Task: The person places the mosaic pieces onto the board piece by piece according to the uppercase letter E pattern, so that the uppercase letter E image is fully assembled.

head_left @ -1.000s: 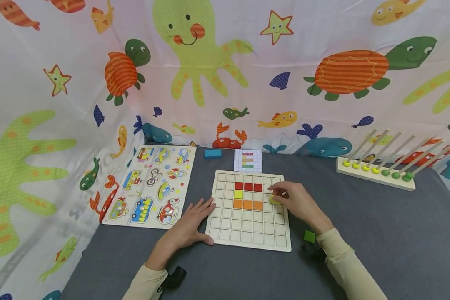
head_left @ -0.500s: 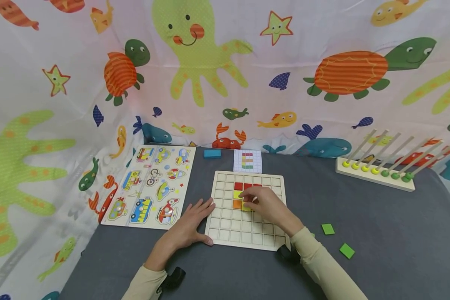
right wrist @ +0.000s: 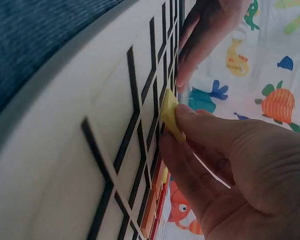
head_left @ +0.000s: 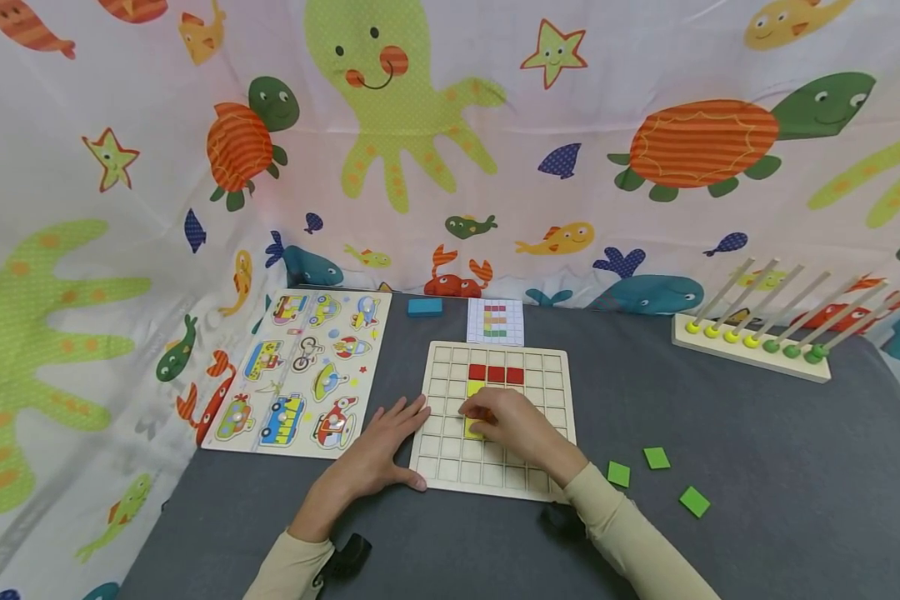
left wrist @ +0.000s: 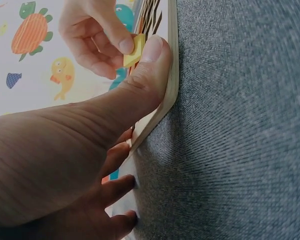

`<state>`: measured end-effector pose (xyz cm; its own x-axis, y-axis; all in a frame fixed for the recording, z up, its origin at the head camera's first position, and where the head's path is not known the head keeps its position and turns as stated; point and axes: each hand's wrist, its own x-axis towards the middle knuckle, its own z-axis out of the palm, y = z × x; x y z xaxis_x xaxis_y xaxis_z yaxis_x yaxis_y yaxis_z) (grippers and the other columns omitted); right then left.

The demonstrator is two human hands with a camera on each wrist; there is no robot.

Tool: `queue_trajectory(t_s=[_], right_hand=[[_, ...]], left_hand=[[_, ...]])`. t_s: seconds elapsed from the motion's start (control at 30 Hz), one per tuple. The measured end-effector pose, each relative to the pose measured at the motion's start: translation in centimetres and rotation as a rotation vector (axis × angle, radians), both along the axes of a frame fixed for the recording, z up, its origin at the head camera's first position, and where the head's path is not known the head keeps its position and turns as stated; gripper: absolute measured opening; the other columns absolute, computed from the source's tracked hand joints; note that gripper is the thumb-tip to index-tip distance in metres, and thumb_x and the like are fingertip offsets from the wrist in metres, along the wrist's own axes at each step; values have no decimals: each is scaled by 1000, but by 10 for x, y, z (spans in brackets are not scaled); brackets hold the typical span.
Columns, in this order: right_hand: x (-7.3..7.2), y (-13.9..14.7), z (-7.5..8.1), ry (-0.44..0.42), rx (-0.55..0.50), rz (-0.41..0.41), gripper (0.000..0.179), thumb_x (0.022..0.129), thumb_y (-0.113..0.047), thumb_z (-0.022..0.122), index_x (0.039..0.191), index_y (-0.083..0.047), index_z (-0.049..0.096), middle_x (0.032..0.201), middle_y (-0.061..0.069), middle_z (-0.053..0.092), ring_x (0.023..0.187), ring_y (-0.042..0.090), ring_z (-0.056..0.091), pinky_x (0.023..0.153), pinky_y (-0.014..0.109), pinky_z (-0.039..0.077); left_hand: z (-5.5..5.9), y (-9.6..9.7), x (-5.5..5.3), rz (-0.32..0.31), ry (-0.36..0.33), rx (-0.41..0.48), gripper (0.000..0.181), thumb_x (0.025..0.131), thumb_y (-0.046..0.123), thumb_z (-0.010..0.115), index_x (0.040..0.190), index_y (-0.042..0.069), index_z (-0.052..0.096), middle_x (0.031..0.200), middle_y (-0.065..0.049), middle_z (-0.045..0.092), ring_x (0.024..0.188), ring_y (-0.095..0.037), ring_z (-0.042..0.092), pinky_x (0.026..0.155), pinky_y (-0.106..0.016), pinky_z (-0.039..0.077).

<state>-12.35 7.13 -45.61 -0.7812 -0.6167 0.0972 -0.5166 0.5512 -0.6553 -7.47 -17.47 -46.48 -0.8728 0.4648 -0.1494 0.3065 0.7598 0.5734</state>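
Note:
My right hand (head_left: 513, 427) pinches a yellow square tile (right wrist: 171, 115) between thumb and fingers, close over the wooden grid board (head_left: 450, 471). The tile is tilted against the board's face in the right wrist view. My left hand (head_left: 378, 450) rests at the board's left edge with fingers spread, its thumb (left wrist: 152, 60) along the near left corner. A row of red tiles (head_left: 497, 374) lies in the upper cells. Just below its left end is another yellow tile (head_left: 475, 387). The orange tiles (right wrist: 151, 207) are hidden behind my right hand in the head view.
Three green tiles (head_left: 656, 458) lie right of the board. A pattern card (head_left: 496, 322) and a blue block (head_left: 425, 308) sit beyond it. A vehicle puzzle board (head_left: 300, 375) is at left, a pegged bead stand (head_left: 753, 348) at back right, a printed cloth behind.
My right hand has carried the yellow tile from the board's right edge leftward across the grid, uncovering the green tiles and covering the orange row. My left hand has stayed in place.

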Motion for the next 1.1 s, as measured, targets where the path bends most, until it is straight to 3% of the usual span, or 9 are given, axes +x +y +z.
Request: queue_trajectory(t_s=[0.37, 0.57, 0.8, 0.97, 1.1], right_hand=[[1, -2, -2, 30, 26, -31, 17, 82, -7, 79, 97, -12, 75, 91, -3, 69, 83, 11, 60, 79, 31, 53], [2, -1, -5, -16, 6, -19, 19, 83, -5, 77, 101, -10, 74, 93, -2, 69, 82, 10, 61, 77, 29, 54], [1, 0, 0, -6, 3, 31, 17, 86, -3, 73, 103, -8, 73, 95, 0, 70, 85, 11, 62, 80, 30, 54], [6, 16, 6, -27, -18, 6, 19, 88, -4, 71, 107, -9, 73, 97, 0, 70, 84, 9, 60, 80, 30, 53], [9, 44, 9, -78, 2, -15, 21, 90, -5, 69, 110, -9, 72, 102, -1, 70, 87, 10, 60, 81, 31, 54]], left_hand=[[-1, -1, -1, -7, 5, 5, 102, 69, 36, 88, 151, 5, 37, 160, -10, 25, 148, -38, 16, 118, -59, 10], [-1, -1, 0, -8, 4, 5, 102, 69, 35, 87, 151, 5, 36, 160, -11, 25, 148, -38, 16, 118, -60, 11], [0, -3, 0, -3, -1, 8, 101, 69, 36, 87, 151, 4, 37, 160, -11, 26, 147, -39, 16, 117, -61, 11], [-1, -2, 0, -6, 0, 21, 102, 68, 36, 87, 151, 3, 37, 160, -12, 26, 147, -40, 16, 117, -61, 10], [-1, -1, 0, -6, -2, 16, 102, 68, 34, 88, 151, 3, 37, 160, -12, 26, 147, -39, 16, 117, -60, 10]])
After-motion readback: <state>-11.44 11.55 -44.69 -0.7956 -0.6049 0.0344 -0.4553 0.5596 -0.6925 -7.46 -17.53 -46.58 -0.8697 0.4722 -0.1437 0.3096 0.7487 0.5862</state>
